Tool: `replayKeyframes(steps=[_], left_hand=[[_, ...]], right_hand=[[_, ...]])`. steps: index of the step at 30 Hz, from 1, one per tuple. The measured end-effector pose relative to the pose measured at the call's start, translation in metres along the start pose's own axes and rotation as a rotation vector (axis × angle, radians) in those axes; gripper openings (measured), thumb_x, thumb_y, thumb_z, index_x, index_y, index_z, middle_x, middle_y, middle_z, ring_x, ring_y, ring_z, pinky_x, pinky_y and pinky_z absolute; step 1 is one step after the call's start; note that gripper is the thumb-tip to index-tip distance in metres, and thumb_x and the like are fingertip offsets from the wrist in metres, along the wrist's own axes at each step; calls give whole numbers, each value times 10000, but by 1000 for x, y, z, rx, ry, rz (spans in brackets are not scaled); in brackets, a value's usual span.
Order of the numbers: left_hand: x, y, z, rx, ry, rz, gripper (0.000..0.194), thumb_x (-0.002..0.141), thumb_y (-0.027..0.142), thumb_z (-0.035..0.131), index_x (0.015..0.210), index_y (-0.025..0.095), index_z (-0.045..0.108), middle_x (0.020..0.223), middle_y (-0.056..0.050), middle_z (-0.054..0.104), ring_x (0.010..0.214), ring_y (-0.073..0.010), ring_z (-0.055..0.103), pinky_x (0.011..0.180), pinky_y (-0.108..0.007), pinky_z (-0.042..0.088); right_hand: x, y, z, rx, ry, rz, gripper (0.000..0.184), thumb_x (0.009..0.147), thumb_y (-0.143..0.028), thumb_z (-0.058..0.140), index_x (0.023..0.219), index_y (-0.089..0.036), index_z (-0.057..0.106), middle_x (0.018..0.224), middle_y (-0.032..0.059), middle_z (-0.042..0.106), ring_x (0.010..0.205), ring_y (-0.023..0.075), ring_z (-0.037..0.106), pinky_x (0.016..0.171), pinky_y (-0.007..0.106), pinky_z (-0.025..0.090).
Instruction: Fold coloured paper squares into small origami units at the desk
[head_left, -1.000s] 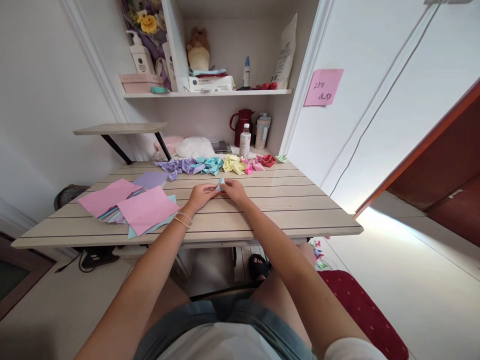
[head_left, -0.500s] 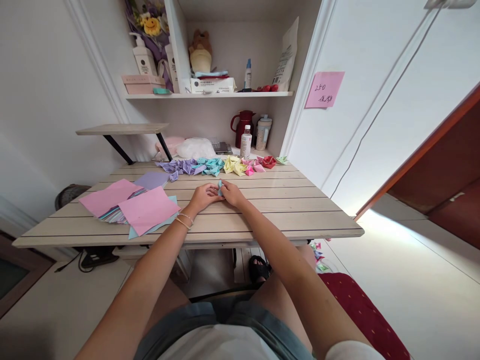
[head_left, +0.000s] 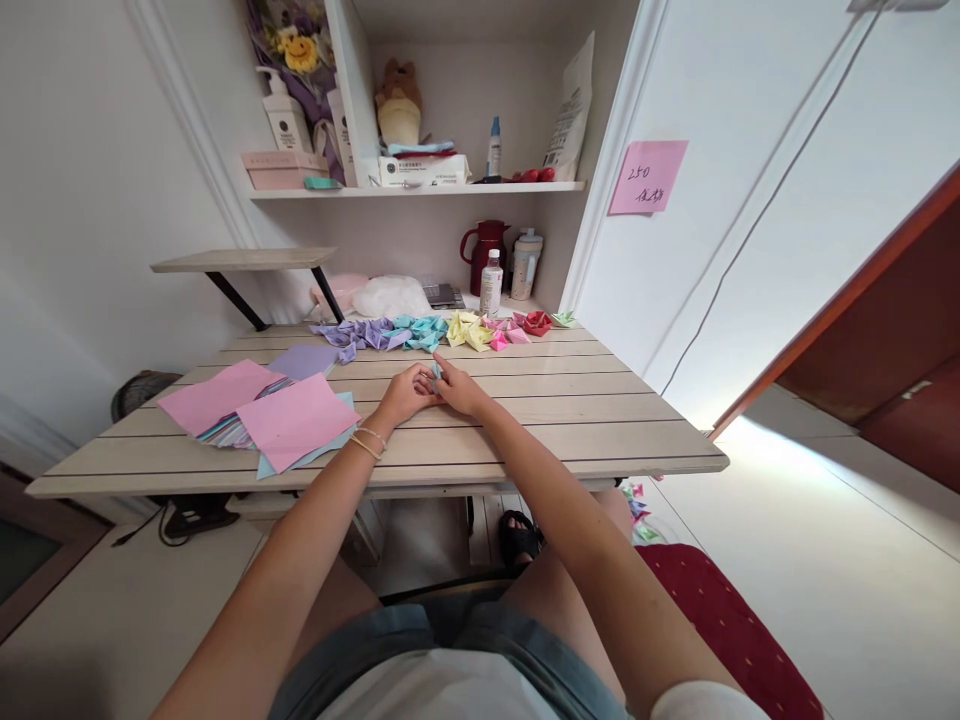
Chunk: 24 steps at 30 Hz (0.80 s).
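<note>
A small piece of folded light-blue paper (head_left: pixel 436 370) is held between my two hands above the middle of the desk (head_left: pixel 540 440). My left hand (head_left: pixel 407 393) is closed on its left side, with two bands round the wrist. On the right, my right hand (head_left: pixel 459 388) grips it, the index finger stretched along its top. Most of the paper is hidden by the fingers. Beyond my hands lies a row of folded paper pieces: purple (head_left: pixel 364 335), blue (head_left: pixel 424 331), yellow (head_left: pixel 469 330), pink (head_left: pixel 510 333) and red (head_left: pixel 536 322).
Left of my hands, pink sheets (head_left: pixel 298 420) lie over a stack of coloured paper, beside a purple sheet (head_left: pixel 304 360). A small raised shelf (head_left: pixel 244 259) stands at back left. A bottle (head_left: pixel 491 284), a red jug (head_left: pixel 486 250) and a tumbler (head_left: pixel 526 265) stand behind the row.
My right index finger has stretched out and up over the blue paper, covering more of it. My left hand stays nearly in place, and the things on the desk have not moved.
</note>
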<state>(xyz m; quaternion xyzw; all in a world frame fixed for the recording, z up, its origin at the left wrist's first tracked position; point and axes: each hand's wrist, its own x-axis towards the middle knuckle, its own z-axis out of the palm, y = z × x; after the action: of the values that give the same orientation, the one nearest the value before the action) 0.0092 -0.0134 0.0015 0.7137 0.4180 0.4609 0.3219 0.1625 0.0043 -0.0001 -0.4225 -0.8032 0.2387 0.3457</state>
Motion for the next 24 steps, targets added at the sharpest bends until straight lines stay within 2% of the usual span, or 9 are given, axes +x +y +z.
replayKeyframes(steps=[8,16,20,24], left_hand=[[0,2,1,-17,19,1,464,493,322,815,824,155,536,599,34,565,527,-91,532,527,-216,431],[1,-1,2,-44,29,-19,388,575,354,772,819,154,548,605,26,566,530,-92,525,526,-218,423],[3,-6,1,-82,59,-50,376,598,370,757,819,160,538,630,17,579,538,-99,548,530,-222,440],[5,-10,0,-114,76,-76,382,629,368,739,870,157,532,656,11,593,571,-118,597,564,-239,475]], right_hand=[[0,0,1,-21,24,2,585,839,-173,352,1421,-147,303,841,51,647,723,180,541,756,290,422],[0,-2,0,-10,31,14,557,827,-153,385,1384,-140,379,1011,94,667,893,218,583,857,333,422],[1,-1,0,39,56,14,538,830,-152,379,1366,-169,411,1194,93,607,1050,223,556,930,346,400],[0,-1,1,93,54,15,516,843,-168,370,1356,-178,430,1262,87,567,1118,221,532,957,351,393]])
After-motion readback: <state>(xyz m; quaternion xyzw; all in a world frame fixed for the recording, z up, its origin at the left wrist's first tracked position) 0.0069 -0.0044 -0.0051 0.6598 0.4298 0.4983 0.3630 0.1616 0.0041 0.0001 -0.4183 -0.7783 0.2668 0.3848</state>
